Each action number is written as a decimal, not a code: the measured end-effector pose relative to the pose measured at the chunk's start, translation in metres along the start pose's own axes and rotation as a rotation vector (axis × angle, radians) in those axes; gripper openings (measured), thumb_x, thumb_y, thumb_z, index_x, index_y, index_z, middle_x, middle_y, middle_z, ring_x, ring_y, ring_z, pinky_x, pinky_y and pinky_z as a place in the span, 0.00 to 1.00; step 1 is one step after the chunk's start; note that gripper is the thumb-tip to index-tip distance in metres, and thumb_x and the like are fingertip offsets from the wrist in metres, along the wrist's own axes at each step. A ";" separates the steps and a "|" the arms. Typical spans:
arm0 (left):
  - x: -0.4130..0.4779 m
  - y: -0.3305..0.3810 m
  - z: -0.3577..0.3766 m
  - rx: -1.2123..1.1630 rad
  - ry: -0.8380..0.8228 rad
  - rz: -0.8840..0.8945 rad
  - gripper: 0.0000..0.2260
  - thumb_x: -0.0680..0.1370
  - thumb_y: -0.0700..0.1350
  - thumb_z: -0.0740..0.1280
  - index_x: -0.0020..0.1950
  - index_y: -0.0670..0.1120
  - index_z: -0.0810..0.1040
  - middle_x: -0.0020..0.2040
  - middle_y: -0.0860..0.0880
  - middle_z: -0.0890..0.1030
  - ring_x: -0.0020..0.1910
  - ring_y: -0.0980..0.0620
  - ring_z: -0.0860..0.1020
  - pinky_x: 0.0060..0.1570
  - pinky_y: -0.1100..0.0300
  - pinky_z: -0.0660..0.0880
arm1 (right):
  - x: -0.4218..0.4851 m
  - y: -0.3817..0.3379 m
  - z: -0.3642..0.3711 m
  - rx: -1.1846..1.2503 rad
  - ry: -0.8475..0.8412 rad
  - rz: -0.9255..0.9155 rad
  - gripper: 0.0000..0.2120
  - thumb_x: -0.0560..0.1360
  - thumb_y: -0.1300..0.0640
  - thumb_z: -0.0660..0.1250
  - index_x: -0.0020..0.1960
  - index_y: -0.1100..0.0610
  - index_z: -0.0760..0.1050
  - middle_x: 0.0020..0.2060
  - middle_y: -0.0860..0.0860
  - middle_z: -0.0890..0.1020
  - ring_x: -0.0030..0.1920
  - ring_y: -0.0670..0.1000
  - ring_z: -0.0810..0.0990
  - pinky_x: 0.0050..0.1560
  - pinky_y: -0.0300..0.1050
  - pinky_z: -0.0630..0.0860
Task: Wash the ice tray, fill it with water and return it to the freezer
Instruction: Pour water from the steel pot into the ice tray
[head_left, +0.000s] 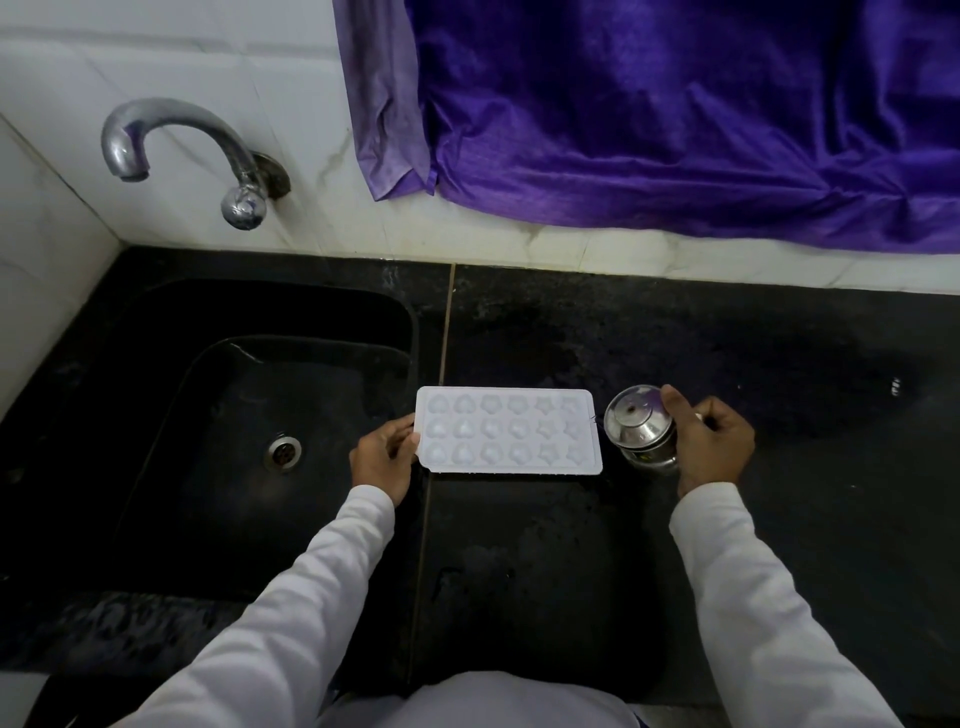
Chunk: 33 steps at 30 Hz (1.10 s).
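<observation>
On the black counter (519, 545) beside the sink (218, 415), my left hand (384, 457) pinches the ice tray (506, 431); my right hand (711, 441) wraps the steel pot (641, 431)

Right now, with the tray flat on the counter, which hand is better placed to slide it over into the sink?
Left. The left hand already grips the ice tray at the end nearest the sink, so it can probably pull it straight over. The right hand is busy holding the steel pot.
</observation>
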<state>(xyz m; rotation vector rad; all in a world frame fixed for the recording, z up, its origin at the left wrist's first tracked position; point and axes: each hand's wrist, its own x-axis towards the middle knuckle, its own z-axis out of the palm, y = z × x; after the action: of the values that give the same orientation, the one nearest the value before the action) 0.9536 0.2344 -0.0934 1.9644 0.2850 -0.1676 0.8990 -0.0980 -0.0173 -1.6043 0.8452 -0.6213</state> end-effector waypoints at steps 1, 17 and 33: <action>-0.001 0.001 0.000 0.003 0.001 0.000 0.12 0.78 0.38 0.68 0.60 0.47 0.82 0.46 0.55 0.84 0.49 0.57 0.82 0.58 0.63 0.75 | 0.000 0.000 0.000 -0.001 0.002 -0.005 0.23 0.69 0.55 0.77 0.24 0.52 0.66 0.27 0.54 0.68 0.31 0.50 0.67 0.38 0.45 0.72; -0.002 0.004 -0.001 0.020 0.014 0.013 0.12 0.78 0.38 0.68 0.60 0.46 0.82 0.48 0.54 0.84 0.50 0.57 0.81 0.59 0.62 0.74 | -0.003 -0.006 -0.002 0.008 0.002 -0.022 0.23 0.70 0.57 0.77 0.27 0.53 0.66 0.26 0.52 0.69 0.30 0.48 0.67 0.39 0.45 0.73; -0.002 0.003 0.000 0.019 0.019 0.016 0.12 0.78 0.38 0.69 0.59 0.46 0.83 0.47 0.54 0.84 0.49 0.57 0.82 0.59 0.63 0.75 | -0.012 -0.012 0.010 0.192 -0.029 0.070 0.21 0.70 0.60 0.76 0.29 0.55 0.65 0.26 0.49 0.69 0.30 0.46 0.69 0.38 0.40 0.75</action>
<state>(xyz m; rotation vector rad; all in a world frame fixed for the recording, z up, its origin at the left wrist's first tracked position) 0.9522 0.2332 -0.0903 1.9870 0.2811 -0.1422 0.9020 -0.0816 -0.0065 -1.4012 0.7922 -0.6097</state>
